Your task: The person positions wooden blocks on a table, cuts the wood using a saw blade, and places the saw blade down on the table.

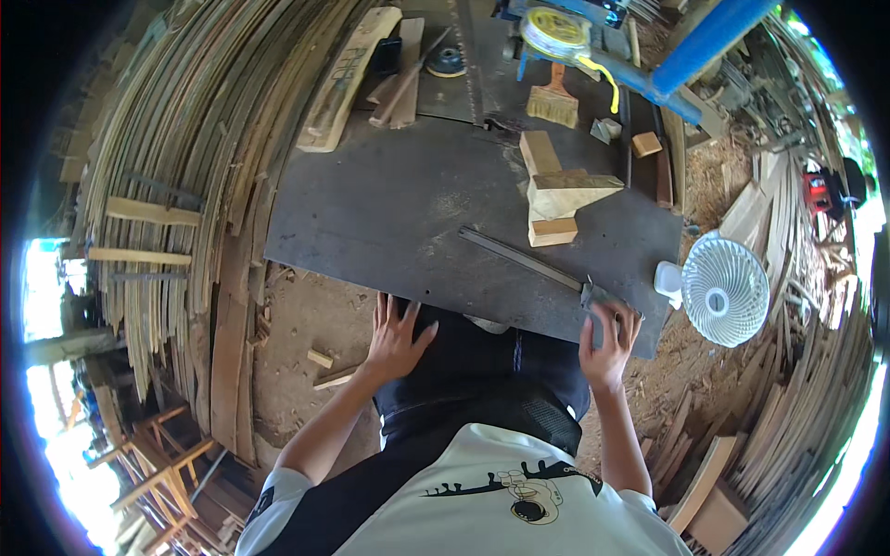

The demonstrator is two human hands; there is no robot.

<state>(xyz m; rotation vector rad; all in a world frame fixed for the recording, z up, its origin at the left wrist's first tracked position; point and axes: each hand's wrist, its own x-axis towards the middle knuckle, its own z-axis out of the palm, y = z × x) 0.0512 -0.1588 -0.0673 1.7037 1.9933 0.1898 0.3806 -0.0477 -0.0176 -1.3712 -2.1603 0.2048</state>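
Note:
A try square (524, 260) lies on the dark table, its long blade pointing away to the left. My right hand (609, 345) is at the table's near right edge, fingers curled over the square's stock, which they partly hide. With its fingers spread, my left hand (399, 341) rests at the near edge of the table and holds nothing. Beyond the square stand wooden pieces: an upright block (553, 227) with a pointed, wedge-like piece (579, 196) lying across it.
The dark tabletop (371, 213) carries a wooden board (348, 83), a brush (554, 100), a yellow tape measure (556, 32) and a small wood block (646, 144). A white fan (725, 289) stands off the right edge. Stacked timber (158, 176) lines the left side.

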